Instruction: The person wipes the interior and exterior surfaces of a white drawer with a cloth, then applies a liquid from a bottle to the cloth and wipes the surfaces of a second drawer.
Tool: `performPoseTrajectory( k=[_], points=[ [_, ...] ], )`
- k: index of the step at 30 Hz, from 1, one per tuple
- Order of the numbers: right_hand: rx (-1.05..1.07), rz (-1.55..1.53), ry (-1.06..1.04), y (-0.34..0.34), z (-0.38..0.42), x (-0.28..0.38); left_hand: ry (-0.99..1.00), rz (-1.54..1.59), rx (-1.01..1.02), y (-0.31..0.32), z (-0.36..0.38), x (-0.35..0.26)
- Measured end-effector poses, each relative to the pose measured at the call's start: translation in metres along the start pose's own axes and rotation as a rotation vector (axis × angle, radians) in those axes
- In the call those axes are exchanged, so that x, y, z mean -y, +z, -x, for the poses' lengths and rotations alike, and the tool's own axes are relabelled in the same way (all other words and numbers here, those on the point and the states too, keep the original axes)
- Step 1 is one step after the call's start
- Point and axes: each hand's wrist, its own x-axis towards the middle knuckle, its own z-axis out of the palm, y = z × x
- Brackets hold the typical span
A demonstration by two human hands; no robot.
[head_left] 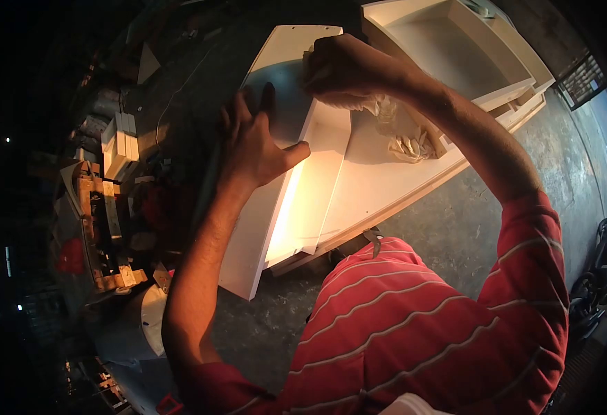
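Your left grip (257, 149) spreads wide at the long white board (249, 252); your right grip (348, 68) holds pale crumpled cloth (348, 103) by its far end.

A smooth grey floor (448, 214), scuffed and patchy, spreads from the centre toward three o'clock, where cool bluish light falls. A slatted grate (583, 80) sits at two o'clock; dark wheeled machinery (590, 287) stands between three and four. At nine o'clock lies a wooden frame (113, 214), amid dim clutter. Deep shadow fills the far left, pricked by small lights (8, 140).
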Motion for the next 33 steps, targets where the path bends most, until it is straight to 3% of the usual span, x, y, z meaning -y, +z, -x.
performPoseTrajectory(
  k=[1,5,7,8,12,15,16,19,23,24,27,28,29,31,32,33],
  points=[
    [0.063,0.040,0.007,0.000,0.000,-0.001,0.002,0.002,0.009,0.000,0.000,0.000],
    [-0.045,0.100,-0.070,-0.011,0.000,0.011,0.063,0.010,0.001,0.009,-0.003,0.012],
    [0.207,-0.207,0.226,-0.011,0.000,0.003,0.016,-0.004,0.020,0.002,0.000,0.006],
    [-0.203,-0.146,0.123,0.012,0.008,0.001,-0.034,-0.017,0.028,-0.001,-0.001,0.003],
    [-0.019,-0.055,0.034,-0.003,-0.003,0.018,0.134,0.028,0.052,0.000,-0.005,0.007],
    [0.094,-0.024,0.125,0.000,-0.004,0.002,-0.040,-0.049,0.058,0.001,-0.002,0.006],
    [-0.015,-0.083,0.062,0.004,-0.003,0.000,-0.013,-0.013,0.060,0.002,-0.001,0.005],
    [-0.082,-0.093,0.040,0.005,-0.008,0.011,0.048,0.024,0.061,0.003,-0.003,0.009],
    [0.078,-0.113,0.009,-0.011,-0.012,0.001,0.057,0.052,-0.008,0.013,-0.002,0.016],
    [-0.043,-0.128,-0.033,0.012,-0.015,0.003,0.056,0.050,-0.010,0.015,-0.002,0.018],
    [-0.025,-0.315,0.000,0.008,-0.015,-0.003,0.075,-0.033,-0.041,0.018,-0.001,0.018],
    [0.290,-0.458,0.245,-0.004,-0.020,-0.005,0.063,-0.038,-0.021,0.016,-0.002,0.017],
    [0.291,-0.457,0.242,-0.003,-0.019,-0.005,0.052,-0.043,-0.004,0.015,-0.003,0.016],
    [0.130,-0.081,-0.084,0.001,-0.017,-0.004,0.065,-0.071,-0.023,0.022,-0.002,0.022],
    [0.153,-0.544,0.196,0.009,-0.021,-0.001,0.080,-0.099,-0.038,0.024,-0.001,0.025],
    [0.153,-0.545,0.194,0.004,-0.020,-0.004,0.078,-0.098,-0.038,0.024,-0.002,0.024]
  ],
)
